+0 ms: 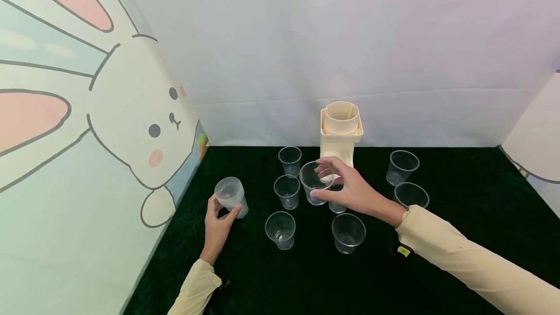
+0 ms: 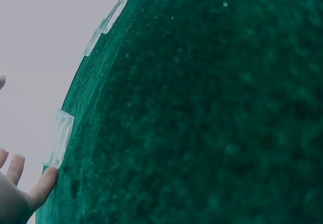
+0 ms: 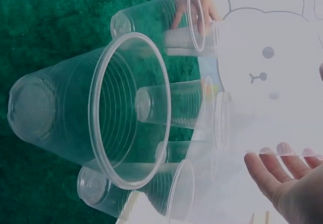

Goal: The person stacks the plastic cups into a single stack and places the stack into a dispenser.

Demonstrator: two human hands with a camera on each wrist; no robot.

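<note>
The right hand pinches a clear plastic cup by its rim, mouth tilted toward the camera. The left hand clasps a stack of frosted plastic cups, leaning slightly on the dark green cloth

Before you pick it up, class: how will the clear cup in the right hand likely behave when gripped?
The clear cup looks thin-walled, so it probably flexes under the right hand. Empty, it's likely very light and easily tipped.

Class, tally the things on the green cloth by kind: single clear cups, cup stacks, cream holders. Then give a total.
Single clear cups: 8, one held by the right hand, one partly hidden under it
Stack of cups: 1, gripped by the left hand
Cream cup holder: 1
Total: 10
</note>
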